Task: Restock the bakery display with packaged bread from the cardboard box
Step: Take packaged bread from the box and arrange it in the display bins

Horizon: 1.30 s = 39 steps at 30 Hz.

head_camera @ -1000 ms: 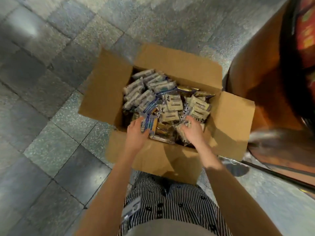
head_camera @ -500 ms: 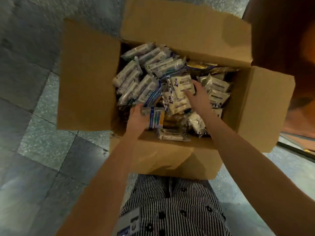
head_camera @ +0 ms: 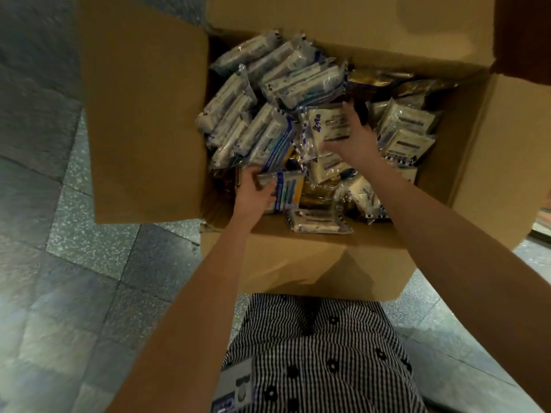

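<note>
Just past the near wall of the open cardboard box (head_camera: 298, 263), the left hand (head_camera: 253, 196) is clamped on a blue-and-yellow bread packet (head_camera: 286, 190). Deeper in the box, the right hand (head_camera: 354, 138) grips a pale packet (head_camera: 328, 123) atop the packaged bread (head_camera: 268, 84) heaped inside. The box's four flaps fold outward, leaving the top open over bare tiled floor (head_camera: 44, 263) to its left.

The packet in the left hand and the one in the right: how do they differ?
The left hand grips a blue-and-yellow packet low at the near edge of the cardboard box. The right hand holds a pale cream packet with a dark label, farther in. Both are clear-wrapped.
</note>
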Each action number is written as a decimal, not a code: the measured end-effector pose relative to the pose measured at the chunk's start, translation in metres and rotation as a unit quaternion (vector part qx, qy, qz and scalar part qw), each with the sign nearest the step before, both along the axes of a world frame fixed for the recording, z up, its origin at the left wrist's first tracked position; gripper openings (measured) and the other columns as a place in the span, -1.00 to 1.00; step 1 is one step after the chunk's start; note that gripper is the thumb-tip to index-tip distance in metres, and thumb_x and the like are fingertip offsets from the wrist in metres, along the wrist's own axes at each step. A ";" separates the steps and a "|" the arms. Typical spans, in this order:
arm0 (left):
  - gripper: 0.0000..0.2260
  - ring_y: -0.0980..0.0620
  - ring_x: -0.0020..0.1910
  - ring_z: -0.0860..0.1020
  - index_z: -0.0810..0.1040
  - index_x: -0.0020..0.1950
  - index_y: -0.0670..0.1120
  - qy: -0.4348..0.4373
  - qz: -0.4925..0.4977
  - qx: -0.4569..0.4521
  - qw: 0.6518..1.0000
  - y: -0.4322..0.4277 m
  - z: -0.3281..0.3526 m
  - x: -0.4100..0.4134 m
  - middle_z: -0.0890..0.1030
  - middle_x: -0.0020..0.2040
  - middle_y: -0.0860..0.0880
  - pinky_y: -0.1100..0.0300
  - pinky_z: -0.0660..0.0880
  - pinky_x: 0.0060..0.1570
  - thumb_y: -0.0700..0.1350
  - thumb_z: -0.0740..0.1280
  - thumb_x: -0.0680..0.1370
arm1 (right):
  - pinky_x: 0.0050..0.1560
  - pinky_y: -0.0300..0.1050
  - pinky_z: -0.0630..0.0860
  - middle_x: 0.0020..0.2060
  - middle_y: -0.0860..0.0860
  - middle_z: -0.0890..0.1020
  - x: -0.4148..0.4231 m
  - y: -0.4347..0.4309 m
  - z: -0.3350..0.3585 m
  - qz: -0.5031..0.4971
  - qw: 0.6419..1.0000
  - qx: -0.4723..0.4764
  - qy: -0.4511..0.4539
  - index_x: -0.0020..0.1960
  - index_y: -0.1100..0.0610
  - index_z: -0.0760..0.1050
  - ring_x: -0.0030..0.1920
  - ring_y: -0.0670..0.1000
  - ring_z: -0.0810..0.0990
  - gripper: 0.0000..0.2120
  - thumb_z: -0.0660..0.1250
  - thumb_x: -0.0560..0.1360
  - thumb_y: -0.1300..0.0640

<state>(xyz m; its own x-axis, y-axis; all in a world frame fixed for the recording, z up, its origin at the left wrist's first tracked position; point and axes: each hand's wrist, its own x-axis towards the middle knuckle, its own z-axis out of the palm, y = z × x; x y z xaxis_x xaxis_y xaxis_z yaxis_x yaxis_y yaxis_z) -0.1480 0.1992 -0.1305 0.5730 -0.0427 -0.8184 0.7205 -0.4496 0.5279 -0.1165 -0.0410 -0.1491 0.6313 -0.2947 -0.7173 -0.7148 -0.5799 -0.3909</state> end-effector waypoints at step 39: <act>-0.64 0.11 0.07 0.63 0.53 0.34 0.01 -0.049 0.258 0.019 0.965 0.025 0.097 -0.066 0.63 0.19 0.01 0.25 0.58 0.02 -0.21 0.39 0.57 | -0.50 -0.31 0.42 0.17 0.21 0.58 -0.057 0.033 0.089 -0.265 0.942 0.196 -0.069 0.43 0.12 0.34 -0.57 -0.15 0.48 -0.48 0.34 0.51 0.36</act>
<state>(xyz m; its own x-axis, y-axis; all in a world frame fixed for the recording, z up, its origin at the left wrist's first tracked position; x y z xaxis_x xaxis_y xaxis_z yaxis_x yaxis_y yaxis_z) -0.2141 0.2238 -0.0334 0.5845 0.2968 -0.7552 0.8014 -0.0650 0.5946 -0.1731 -0.0078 -0.0604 0.5647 -0.3249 -0.7586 -0.7903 0.0520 -0.6105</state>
